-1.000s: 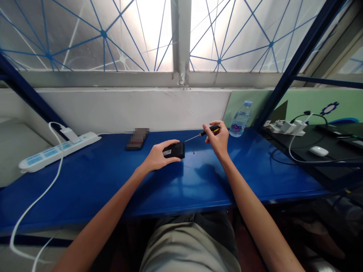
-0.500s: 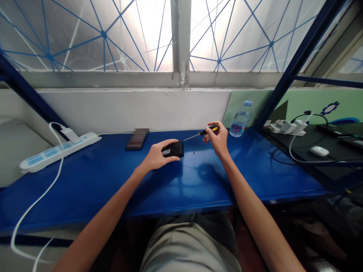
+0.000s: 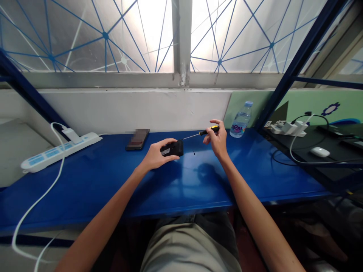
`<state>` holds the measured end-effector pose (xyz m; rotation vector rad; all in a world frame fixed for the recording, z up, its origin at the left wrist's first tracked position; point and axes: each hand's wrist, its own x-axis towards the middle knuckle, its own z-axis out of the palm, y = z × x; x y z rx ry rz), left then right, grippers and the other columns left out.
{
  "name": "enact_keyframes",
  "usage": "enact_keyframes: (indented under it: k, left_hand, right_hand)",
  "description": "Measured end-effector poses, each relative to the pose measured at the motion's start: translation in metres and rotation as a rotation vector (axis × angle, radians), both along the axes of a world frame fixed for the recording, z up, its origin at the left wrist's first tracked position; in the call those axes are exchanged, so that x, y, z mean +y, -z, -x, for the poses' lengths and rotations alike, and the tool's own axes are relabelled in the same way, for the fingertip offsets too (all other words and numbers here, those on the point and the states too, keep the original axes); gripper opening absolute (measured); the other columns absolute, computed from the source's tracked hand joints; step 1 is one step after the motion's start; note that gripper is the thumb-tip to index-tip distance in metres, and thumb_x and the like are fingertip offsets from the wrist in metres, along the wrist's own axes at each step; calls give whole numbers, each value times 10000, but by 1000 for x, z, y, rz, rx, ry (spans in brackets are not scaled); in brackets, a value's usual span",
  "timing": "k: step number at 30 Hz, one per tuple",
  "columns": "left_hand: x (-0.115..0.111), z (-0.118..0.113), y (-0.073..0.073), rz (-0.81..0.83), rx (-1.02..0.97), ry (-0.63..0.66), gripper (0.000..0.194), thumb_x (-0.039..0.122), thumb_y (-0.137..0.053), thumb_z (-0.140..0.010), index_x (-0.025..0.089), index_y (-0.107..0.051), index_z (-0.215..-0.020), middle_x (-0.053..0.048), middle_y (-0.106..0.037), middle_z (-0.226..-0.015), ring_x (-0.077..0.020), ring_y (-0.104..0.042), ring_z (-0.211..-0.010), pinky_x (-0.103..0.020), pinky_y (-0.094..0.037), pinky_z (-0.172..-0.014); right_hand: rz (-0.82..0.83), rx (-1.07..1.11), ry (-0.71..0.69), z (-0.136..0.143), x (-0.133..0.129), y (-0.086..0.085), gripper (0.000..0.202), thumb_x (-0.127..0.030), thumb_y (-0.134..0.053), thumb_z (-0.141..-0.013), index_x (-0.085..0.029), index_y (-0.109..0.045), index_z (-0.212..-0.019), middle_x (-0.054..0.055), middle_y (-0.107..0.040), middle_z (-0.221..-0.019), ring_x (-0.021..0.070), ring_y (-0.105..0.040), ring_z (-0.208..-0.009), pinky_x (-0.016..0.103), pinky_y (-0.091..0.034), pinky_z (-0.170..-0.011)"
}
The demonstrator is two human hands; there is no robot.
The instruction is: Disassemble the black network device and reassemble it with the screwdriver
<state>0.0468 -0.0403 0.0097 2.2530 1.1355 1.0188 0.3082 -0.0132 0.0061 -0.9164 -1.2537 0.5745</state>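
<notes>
My left hand [image 3: 156,155] grips a small black box-shaped device [image 3: 173,148] that rests on the blue table [image 3: 93,177]. My right hand [image 3: 217,140] holds a screwdriver [image 3: 202,133] by its black and yellow handle. Its thin shaft points left, with the tip at the device's upper right corner. A tiny dark speck, perhaps a screw [image 3: 194,153], lies on the table just right of the device.
A dark phone [image 3: 137,139] lies behind the device. A white power strip [image 3: 59,149] with a trailing cable sits far left. A water bottle [image 3: 241,120] stands at the back right. Beyond it, a black desk holds a mouse [image 3: 320,152] and chargers.
The device has turned and shifted slightly left under my left hand. The screwdriver has tilted flatter and risen a little, its tip staying at the device.
</notes>
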Motion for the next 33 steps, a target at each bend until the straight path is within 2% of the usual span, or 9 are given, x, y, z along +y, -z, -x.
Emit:
enact_keyframes:
  k: [7,14,19,24,27,33]
  left_hand:
    - [0,-1,0,17,16,9,603,502,-813,-720,257,-644,-1244,-71,-687,-1258,-309,-634,-1185,-464,-498,-1070]
    - [1,0,2,9,12,8,608,519,-811,-718,260,-646,-1243,-62,-690,-1254,-301,-637,-1183,-447,-500,-1069]
    - [2,0,3,10,19,16,615,526,-810,-720,261,-642,-1249,-60,-688,-1257,-295,-634,-1186,-451,-497,-1074]
    - [2,0,3,10,11,13,613,522,-812,-717,256,-644,-1243,-65,-691,-1251,-300,-639,-1183,-456,-493,-1080]
    - [2,0,3,11,14,9,611,521,-812,-717,252,-647,-1241,-65,-691,-1251,-302,-637,-1184,-450,-496,-1075]
    - [2,0,4,19,32,4,605,534,-806,-727,257,-646,-1241,-56,-685,-1258,-293,-630,-1183,-455,-488,-1076]
  right_hand:
    - [-7,2,38,0,2,2,296,-295,-569,-825,-252,-510,-1112,-113,-508,-482,167,-569,-385,291,-486,-478]
    - [-24,-1,135,0,1,1,301,-381,-691,-817,-250,-544,-1045,-84,-560,-552,159,-585,-398,286,-494,-465]
    - [-38,-10,119,2,-1,0,335,-489,-685,-836,-242,-559,-1024,-74,-558,-569,142,-573,-394,256,-458,-420]
    - [-9,26,43,1,3,1,316,-421,-631,-843,-240,-546,-1087,-60,-586,-589,174,-621,-468,268,-477,-419]
    - [-10,12,51,0,4,2,292,-368,-625,-832,-236,-554,-1084,-57,-593,-584,187,-629,-484,284,-495,-431]
    - [-48,-39,145,1,5,3,372,-469,-703,-819,-237,-564,-1075,-58,-599,-623,164,-629,-481,267,-488,-454]
